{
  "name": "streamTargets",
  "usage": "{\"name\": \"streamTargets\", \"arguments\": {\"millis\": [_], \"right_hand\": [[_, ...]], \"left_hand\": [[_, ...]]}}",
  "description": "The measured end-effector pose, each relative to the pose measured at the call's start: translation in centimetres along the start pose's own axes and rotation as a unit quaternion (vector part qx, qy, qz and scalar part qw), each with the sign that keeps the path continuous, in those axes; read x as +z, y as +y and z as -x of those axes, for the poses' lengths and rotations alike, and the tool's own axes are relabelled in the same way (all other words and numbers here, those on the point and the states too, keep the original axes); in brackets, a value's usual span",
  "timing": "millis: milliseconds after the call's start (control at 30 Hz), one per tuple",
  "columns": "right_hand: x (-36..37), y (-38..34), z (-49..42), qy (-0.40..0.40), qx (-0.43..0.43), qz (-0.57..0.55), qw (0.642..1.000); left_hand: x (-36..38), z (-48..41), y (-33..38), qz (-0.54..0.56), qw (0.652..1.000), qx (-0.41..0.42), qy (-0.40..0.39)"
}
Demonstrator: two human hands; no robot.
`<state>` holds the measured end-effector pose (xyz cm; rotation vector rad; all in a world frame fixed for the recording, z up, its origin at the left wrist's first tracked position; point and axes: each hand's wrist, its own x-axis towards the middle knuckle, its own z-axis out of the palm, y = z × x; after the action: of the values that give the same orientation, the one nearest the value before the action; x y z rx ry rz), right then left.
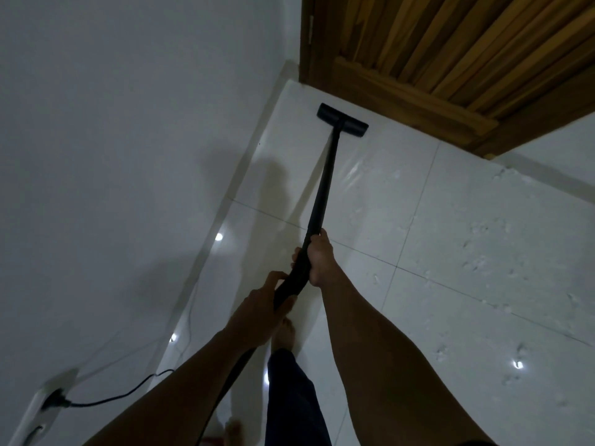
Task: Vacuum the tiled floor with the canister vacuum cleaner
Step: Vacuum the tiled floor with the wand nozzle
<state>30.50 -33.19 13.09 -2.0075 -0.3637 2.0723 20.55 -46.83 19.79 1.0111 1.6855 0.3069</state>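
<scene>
Gripping the wand (325,185) with both hands, right hand (318,262) forward, probably to steer, left hand (262,305) curled round its bent end to push, the person has the floor head (342,119) flat on the tiled floor (450,252), in the corner beside the door (450,59).

No text, label, brand, number or sign can be read anywhere in this dim view. The slim black vacuum wand (323,185), its flat black floor head (343,119), the white wall socket plate (38,410) with the black plug (57,401) and the slatted brown wooden door (450,59) all show plain surfaces with no legible marking.
</scene>
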Motion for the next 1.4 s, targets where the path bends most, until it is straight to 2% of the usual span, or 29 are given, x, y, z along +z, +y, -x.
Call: {"name": "streamTargets", "arguments": {"millis": [233, 567, 733, 967, 1400], "right_hand": [[1.7, -0.3, 0.4, 0.029, -0.066, 0.019, 0.997], [2.5, 7.3, 6.8, 0.043, -0.128, 0.01, 0.991], [2.0, 13.9, 12.1, 0.043, -0.15, 0.005, 0.988], [0.2, 26.9, 20.7, 0.041, -0.182, 0.006, 0.982], [-5.7, 47.6, 30.5, 0.044, -0.166, 0.017, 0.985]], "left_hand": [[0.3, -0.4, 0.5, -0.049, 0.997, 0.013, 0.06], [0.3, 9.2, -2.6, -0.092, 0.991, 0.061, 0.074], [1.5, 16.7, -6.0, -0.124, 0.984, 0.106, 0.068], [5.4, 29.8, -12.8, -0.138, 0.973, 0.175, 0.059], [16.1, 48.9, -22.8, -0.093, 0.976, 0.19, 0.06]]}}
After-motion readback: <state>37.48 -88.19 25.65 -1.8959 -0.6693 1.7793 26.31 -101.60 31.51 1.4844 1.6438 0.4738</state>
